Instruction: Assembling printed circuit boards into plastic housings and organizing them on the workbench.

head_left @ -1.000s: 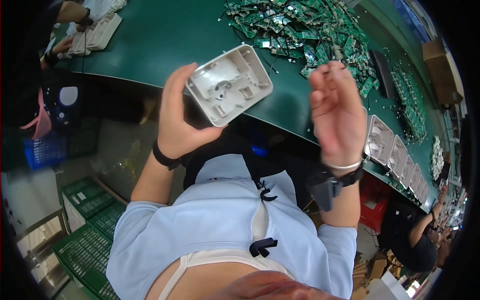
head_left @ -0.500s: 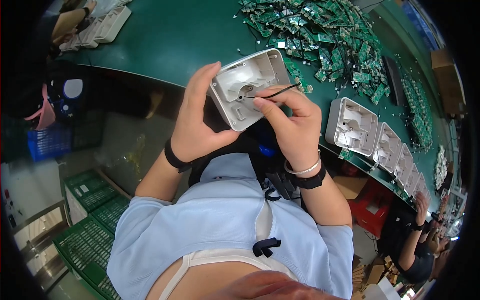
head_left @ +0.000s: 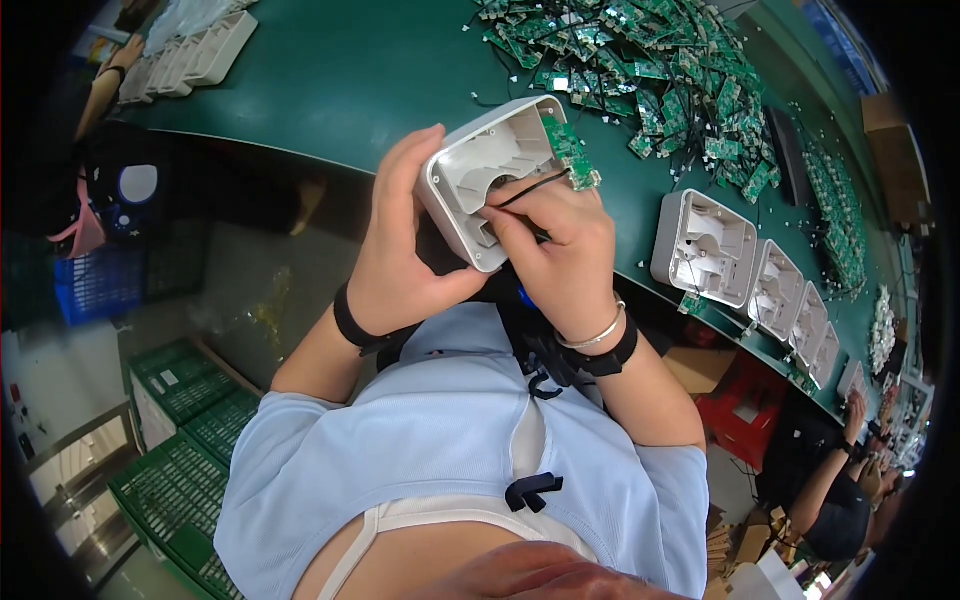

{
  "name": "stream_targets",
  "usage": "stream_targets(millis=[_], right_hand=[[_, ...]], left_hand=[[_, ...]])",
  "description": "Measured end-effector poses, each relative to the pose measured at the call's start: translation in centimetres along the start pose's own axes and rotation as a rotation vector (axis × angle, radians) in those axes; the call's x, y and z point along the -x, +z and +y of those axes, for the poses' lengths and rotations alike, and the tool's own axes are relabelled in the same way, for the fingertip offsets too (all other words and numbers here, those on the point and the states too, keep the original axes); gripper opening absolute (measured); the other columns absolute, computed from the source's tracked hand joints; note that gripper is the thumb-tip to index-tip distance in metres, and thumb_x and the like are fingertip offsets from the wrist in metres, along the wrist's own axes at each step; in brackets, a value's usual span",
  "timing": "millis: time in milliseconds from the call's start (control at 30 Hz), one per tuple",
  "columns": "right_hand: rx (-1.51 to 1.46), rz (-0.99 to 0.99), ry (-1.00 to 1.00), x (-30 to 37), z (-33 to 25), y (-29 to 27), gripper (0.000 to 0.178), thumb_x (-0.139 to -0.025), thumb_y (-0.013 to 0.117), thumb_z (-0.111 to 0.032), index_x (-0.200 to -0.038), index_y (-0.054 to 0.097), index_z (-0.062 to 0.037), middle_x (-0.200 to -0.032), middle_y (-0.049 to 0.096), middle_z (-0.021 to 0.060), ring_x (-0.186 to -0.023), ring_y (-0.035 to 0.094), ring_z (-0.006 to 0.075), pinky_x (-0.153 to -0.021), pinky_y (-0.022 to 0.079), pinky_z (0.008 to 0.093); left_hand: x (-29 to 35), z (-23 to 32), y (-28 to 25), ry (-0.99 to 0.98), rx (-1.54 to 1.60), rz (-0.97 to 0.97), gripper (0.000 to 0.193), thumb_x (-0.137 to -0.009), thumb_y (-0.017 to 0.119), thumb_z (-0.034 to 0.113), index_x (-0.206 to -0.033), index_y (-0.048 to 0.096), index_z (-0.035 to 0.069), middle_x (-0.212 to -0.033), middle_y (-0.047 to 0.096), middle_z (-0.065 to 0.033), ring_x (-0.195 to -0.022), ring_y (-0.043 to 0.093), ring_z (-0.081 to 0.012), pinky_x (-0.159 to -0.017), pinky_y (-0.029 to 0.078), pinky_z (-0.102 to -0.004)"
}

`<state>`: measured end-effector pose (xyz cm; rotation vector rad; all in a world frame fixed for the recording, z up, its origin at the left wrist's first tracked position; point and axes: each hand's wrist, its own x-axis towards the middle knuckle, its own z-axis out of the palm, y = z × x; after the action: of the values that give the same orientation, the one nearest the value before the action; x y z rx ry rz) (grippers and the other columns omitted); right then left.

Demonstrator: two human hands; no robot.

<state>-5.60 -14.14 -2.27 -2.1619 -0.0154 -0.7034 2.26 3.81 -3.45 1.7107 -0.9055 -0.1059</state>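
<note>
The white housing (head_left: 472, 168) is gripped by the left hand (head_left: 405, 240) near the tabletop (head_left: 330, 95) edge; a green board's (head_left: 571, 153) black cable (head_left: 535, 189) is pinched by the right hand (head_left: 562, 238), seemingly being threaded inside; steady feeding seems called for next

The white housing (head_left: 495, 150) is being partly hidden, and one end of the black cable (head_left: 535, 189) covered, by the right hand (head_left: 560, 248); the circuit-board pile (head_left: 645, 68) is being cut off by the upper edge.
</note>
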Motion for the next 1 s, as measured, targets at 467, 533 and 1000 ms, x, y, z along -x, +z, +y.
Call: stream_targets(millis=[467, 533, 1000], right_hand=[[0.002, 0.257, 0.169, 0.4, 1.5, -2.3, 0.025, -0.081, 0.073, 0.006, -0.102, 0.073, -0.0064, -0.098, 0.071, 0.0070, -0.084, 0.066, 0.0224, -0.078, 0.051, 0.0322], [-0.049, 0.202, 0.126, -0.2, 1.8, -2.5, 0.025, -0.080, 0.072, 0.009, -0.101, 0.073, -0.0052, -0.097, 0.070, 0.0061, -0.084, 0.065, 0.0211, -0.080, 0.051, 0.0304], [0.172, -0.212, -0.277, 0.1, -0.1, -5.8, 0.029, -0.072, 0.078, 0.001, -0.099, 0.075, -0.0084, -0.105, 0.074, 0.0056, -0.091, 0.066, 0.0281, -0.079, 0.049, 0.0387]], left_hand=[[-0.8, -0.5, -1.0, -0.072, 0.125, -0.038, 0.108, -0.070, 0.086, -0.002, -0.159, 0.025, 0.002, -0.157, 0.038, -0.0170, -0.128, 0.061, -0.0285, -0.101, 0.057, -0.0390], [-0.8, -0.5, -1.3, -0.038, 0.094, -0.041, 0.106, -0.071, 0.085, -0.002, -0.159, 0.027, 0.003, -0.154, 0.040, -0.0174, -0.121, 0.067, -0.0281, -0.097, 0.059, -0.0372], [-0.9, -2.1, -0.8, 0.032, 0.121, -0.086, 0.110, -0.067, 0.083, -0.001, -0.159, 0.021, 0.003, -0.160, 0.034, -0.0175, -0.144, 0.048, -0.0297, -0.115, 0.047, -0.0440]])
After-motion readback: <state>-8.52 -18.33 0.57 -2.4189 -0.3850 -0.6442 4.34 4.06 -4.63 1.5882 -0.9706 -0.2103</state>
